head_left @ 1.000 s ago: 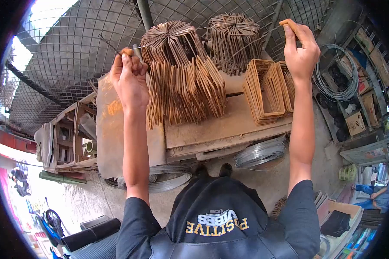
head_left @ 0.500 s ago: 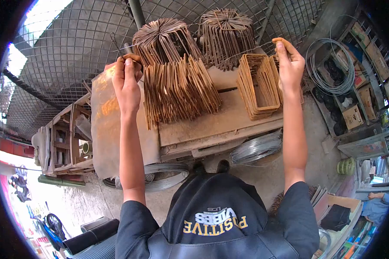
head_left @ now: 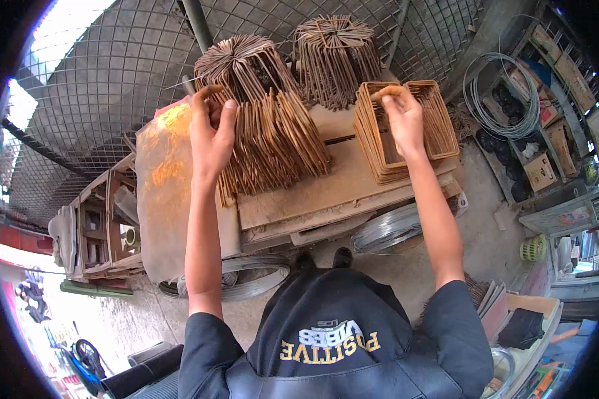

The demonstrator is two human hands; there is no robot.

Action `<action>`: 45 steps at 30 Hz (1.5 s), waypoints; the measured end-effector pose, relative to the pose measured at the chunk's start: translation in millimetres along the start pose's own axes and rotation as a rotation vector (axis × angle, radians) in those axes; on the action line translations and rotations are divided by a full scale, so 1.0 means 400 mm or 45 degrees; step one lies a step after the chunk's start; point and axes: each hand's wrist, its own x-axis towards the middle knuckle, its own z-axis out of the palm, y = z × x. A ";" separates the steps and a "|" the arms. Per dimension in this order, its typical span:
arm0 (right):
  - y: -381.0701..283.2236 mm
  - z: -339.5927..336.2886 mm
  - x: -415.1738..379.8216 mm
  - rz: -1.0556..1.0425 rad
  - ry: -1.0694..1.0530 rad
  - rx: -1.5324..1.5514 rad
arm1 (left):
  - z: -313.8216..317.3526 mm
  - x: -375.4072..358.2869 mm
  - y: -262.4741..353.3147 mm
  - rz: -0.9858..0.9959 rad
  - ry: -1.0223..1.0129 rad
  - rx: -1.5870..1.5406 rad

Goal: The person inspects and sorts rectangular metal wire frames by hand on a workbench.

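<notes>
My left hand (head_left: 210,136) is at the left end of a row of rusty bent-steel stirrups (head_left: 279,143) standing on edge on the bench. Its thumb and curled fingers are apart, and I see nothing held between them. A short length of thin wire (head_left: 178,84) shows just beyond its fingertips. My right hand (head_left: 402,123) is over the left of two adjoining stacks of rectangular stirrups (head_left: 383,174). The fingers bend toward the thumb, close together, and whatever may be in them is too small to make out.
Two bundles of darker bent rods (head_left: 236,60) stand at the back against a wire mesh (head_left: 113,100). Coils of wire (head_left: 389,229) lie under the front edge of the wooden bench (head_left: 299,206). Another wire coil (head_left: 502,100) hangs by the shelves at right.
Both hands were raised and wider apart, each pinched, with thin wire near them. The right hand has come down and left over the stirrups; the left thumb and fingers have parted.
</notes>
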 end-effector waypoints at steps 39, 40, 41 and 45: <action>-0.149 -0.178 -0.250 0.370 0.311 -0.995 | 0.046 -0.018 -0.020 0.175 -0.117 0.661; -0.164 -0.176 -0.247 0.369 0.301 -0.995 | 0.045 -0.017 -0.015 0.134 -0.161 0.628; -0.187 -0.175 -0.242 0.381 0.305 -0.964 | 0.046 -0.017 -0.007 0.150 -0.157 0.630; -0.176 -0.174 -0.234 0.247 0.389 -0.553 | 0.046 -0.015 -0.015 0.151 -0.151 0.601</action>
